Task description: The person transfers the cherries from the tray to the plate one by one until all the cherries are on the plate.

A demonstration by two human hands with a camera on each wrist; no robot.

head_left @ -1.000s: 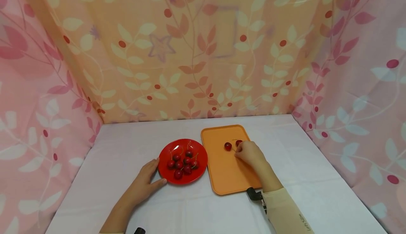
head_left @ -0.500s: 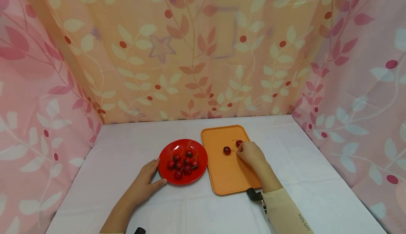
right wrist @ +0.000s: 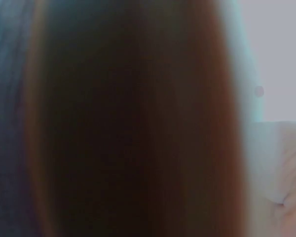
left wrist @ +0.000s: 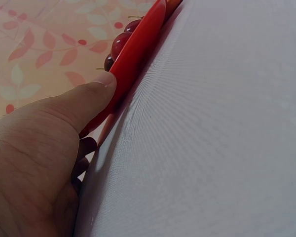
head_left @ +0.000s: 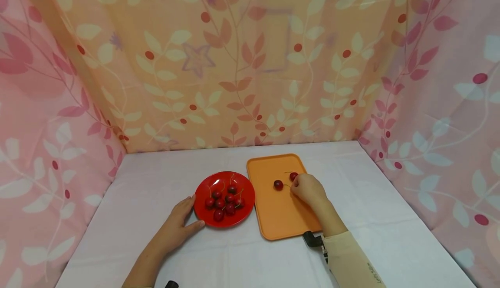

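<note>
In the head view my left hand [head_left: 178, 224] holds the left rim of a red plate [head_left: 248, 178] with thumb and fingers spread along it. The left wrist view shows the thumb [left wrist: 96, 91] against the rim, with the other fingers partly hidden. Several dark red cherries [head_left: 219, 203] with stems lie in the plate. Over the orange tray [head_left: 273, 223] my right hand [head_left: 311, 191] pinches the stem of a cherry [head_left: 278, 185]. Another cherry [head_left: 294, 176] lies just beyond its fingertips, partly covered by the hand. A dark blur fills most of the right wrist view.
The tray stands right beside the plate on a white-covered table [head_left: 242, 262]. Patterned curtains [head_left: 242, 62] enclose the back and both sides. A black wrist device [head_left: 312, 239] sits at the right sleeve, close to the tray's near edge.
The pinched cherry has swung slightly nearer and to the left on the tray, its stem now pointing sideways to the right fingertips. Both hands and the plate have stayed almost still.
</note>
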